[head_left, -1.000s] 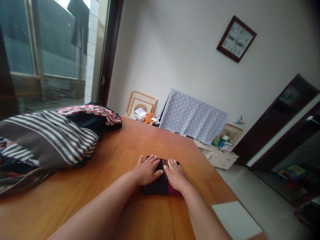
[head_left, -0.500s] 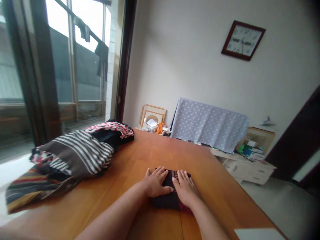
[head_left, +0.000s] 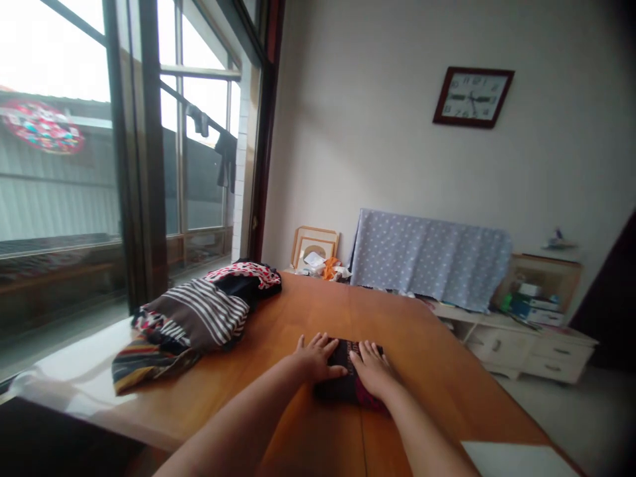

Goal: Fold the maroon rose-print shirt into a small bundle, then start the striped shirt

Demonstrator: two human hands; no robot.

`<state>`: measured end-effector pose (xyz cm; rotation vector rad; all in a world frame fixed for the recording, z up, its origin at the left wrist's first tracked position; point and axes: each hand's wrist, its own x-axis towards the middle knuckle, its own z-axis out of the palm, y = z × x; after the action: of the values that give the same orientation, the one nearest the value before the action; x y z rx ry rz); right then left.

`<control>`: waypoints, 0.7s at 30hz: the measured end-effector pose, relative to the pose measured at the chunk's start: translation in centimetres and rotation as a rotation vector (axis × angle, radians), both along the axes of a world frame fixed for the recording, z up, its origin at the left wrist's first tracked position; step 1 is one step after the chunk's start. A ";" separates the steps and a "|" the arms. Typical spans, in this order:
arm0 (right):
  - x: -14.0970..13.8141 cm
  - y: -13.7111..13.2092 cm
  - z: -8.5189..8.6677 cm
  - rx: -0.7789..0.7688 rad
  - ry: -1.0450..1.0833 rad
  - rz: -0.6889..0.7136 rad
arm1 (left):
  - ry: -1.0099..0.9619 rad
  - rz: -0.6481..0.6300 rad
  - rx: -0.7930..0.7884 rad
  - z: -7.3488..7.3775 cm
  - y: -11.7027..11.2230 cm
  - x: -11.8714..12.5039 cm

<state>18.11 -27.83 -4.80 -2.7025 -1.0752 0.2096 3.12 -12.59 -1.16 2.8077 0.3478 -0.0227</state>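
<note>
A dark folded garment (head_left: 334,392) with reddish lettering and a dark red patterned corner lies on the wooden table (head_left: 397,324) in front of me. My left hand (head_left: 318,360) rests flat on its left part, fingers stretched out. On its right part lies my right hand (head_left: 371,371), palm down, fingers extended. Both hands touch the cloth from above and neither grips it. Parts of the garment are covered by my hands.
At the table's left lies a heap of clothes (head_left: 199,318), striped and patterned. A white sheet (head_left: 514,458) is at the near right edge. Beyond the table stand a covered television-like shape under a dotted cloth (head_left: 427,258) and a white cabinet (head_left: 531,348).
The head view has turned left and levelled, showing more of the window and the table's left edge. Both hands stay flat on the folded garment.
</note>
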 end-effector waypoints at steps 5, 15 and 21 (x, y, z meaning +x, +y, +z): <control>1.2 -4.4 0.8 0.069 0.042 -0.103 | -0.084 0.068 0.043 -0.2 0.9 0.0; -0.5 -9.0 0.8 0.154 -0.003 -0.142 | -0.241 0.072 0.106 -0.9 -2.1 1.9; -2.7 -8.6 1.9 0.038 0.079 -0.035 | -0.179 0.063 0.111 -2.9 -3.5 1.5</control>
<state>15.44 -36.42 -2.90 -2.6526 -0.9990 0.2849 4.62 -16.08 -4.08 2.8771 0.4052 0.2684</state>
